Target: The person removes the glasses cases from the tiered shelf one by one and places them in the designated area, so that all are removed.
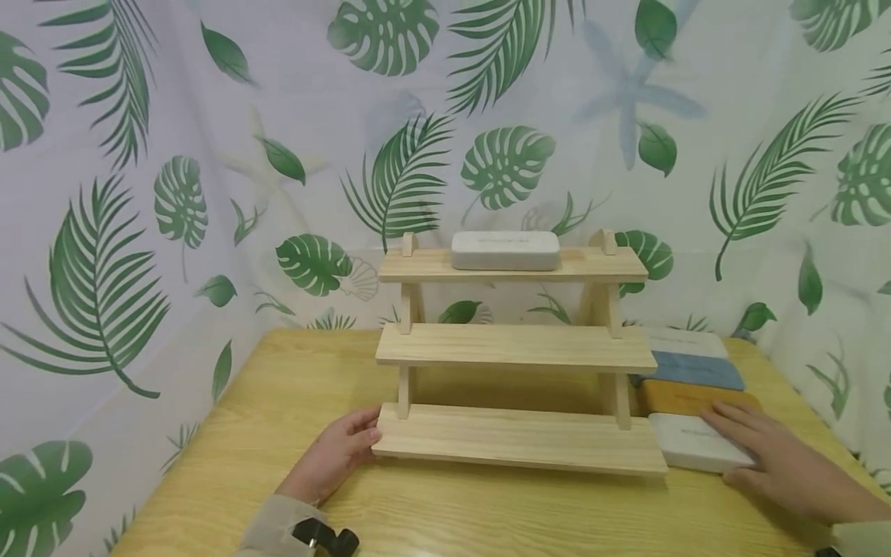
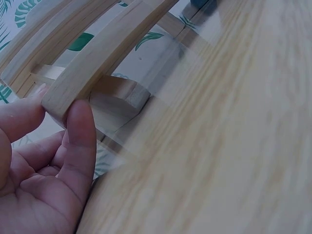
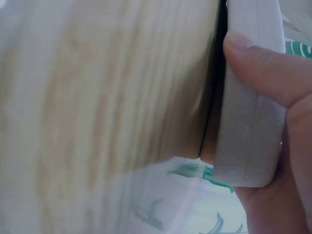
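A three-tier wooden display stand (image 1: 515, 345) is on the table. My left hand (image 1: 334, 456) pinches the left end of its lowest board (image 1: 518, 439); the left wrist view shows the thumb (image 2: 22, 117) and a finger (image 2: 82, 129) on either side of that board end. To the right of the stand, my right hand (image 1: 783, 456) grips the right end of the nearest white case (image 1: 685, 441). Its thumb (image 3: 261, 66) lies along the near side of the case in the right wrist view, while the other fingers are mostly hidden behind it.
Behind the gripped case, an orange case (image 1: 675, 396), a blue case (image 1: 696, 371) and another white case (image 1: 685, 341) lie in a row. One more white case (image 1: 504, 251) sits on the stand's top board. Leaf-patterned cloth (image 1: 264, 193) borders the wooden table (image 1: 306, 363).
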`<state>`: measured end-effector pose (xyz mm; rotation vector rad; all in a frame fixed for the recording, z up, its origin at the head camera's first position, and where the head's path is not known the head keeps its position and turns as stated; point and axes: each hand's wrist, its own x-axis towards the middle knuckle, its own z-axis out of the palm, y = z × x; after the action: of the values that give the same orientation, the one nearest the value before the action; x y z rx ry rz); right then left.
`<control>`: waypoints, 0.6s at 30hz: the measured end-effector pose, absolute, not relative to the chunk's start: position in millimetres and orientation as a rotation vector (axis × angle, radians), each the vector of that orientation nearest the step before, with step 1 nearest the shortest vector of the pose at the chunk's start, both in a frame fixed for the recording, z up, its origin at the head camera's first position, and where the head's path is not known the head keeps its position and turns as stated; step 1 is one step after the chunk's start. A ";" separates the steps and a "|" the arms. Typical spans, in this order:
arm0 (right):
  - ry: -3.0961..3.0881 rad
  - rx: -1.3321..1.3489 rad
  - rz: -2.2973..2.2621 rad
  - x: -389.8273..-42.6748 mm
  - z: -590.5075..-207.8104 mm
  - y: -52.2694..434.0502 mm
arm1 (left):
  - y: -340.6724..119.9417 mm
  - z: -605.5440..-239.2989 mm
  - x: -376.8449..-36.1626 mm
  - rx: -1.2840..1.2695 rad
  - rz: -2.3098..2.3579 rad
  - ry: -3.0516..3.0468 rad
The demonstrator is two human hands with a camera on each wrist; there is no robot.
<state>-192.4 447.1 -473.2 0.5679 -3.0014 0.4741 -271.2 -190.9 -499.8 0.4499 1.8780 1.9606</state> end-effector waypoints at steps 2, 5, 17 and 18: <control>-3.021 0.557 0.514 -191.4 -476.1 448.7 | -191.2 -501.0 -269.9 0.445 1.958 1.879; -3.037 0.555 0.546 -191.2 -480.1 451.3 | -191.4 -500.9 -270.5 0.432 1.959 1.889; -3.071 0.533 0.504 -198.9 -483.2 456.7 | -190.7 -501.9 -272.0 0.426 1.972 1.884; -3.074 0.535 0.500 -200.0 -483.3 456.5 | -191.3 -502.1 -271.6 0.424 1.971 1.880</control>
<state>-200.0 456.5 -483.3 0.5352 -3.0738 0.5000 -271.6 -191.3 -502.1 0.4241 1.8800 1.9714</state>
